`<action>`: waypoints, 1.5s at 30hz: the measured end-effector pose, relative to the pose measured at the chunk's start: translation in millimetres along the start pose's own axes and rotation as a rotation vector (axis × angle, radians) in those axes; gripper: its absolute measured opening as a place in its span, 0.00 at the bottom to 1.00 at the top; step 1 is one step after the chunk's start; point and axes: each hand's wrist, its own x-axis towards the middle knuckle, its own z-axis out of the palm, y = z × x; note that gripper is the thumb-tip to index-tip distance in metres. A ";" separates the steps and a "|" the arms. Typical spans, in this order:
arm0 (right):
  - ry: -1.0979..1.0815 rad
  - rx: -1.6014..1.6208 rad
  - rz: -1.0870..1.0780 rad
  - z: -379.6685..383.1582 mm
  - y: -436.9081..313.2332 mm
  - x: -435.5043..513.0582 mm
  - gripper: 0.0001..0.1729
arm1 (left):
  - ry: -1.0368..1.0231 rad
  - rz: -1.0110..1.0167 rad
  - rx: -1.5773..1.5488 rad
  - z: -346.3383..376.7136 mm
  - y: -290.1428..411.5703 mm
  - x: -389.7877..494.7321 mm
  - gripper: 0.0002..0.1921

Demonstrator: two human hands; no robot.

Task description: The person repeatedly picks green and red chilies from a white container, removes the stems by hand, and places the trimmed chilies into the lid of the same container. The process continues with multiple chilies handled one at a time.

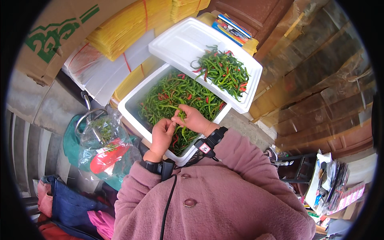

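A white foam box (183,159) full of thin green and red chili peppers (168,87) stands in front of me. Over the front part of the box, my right hand (193,118) grips one or more green chili peppers (181,115) between thumb and fingers. My left hand (161,136) meets it there, thumb and forefinger pinched close to the peppers; whether a stem is caught between them is hidden. The white foam lid (180,39) lies tilted across the far right side of the box. On it rests a smaller pile of chili peppers (225,70).
Left of the box, a clear plastic bag (102,127) holds green bits above a red object (109,157). Stacks of yellow paper (126,33) and a cardboard box (69,18) stand behind. Plastic-covered brown panels (315,84) rise at right. A black cord (169,204) hangs before my coat.
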 end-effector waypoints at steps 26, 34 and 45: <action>0.260 1.094 0.370 17.3 4.6 -12.3 0.11 | -0.243 -0.135 -0.453 19.7 25.8 -18.4 0.09; 0.281 0.649 0.244 22.5 4.7 -9.6 0.12 | -0.249 -0.093 -0.336 23.0 19.3 -20.4 0.08; 0.508 -0.227 -0.257 -1.5 -0.3 -1.5 0.13 | -0.149 -0.252 -0.782 13.7 25.5 -20.2 0.06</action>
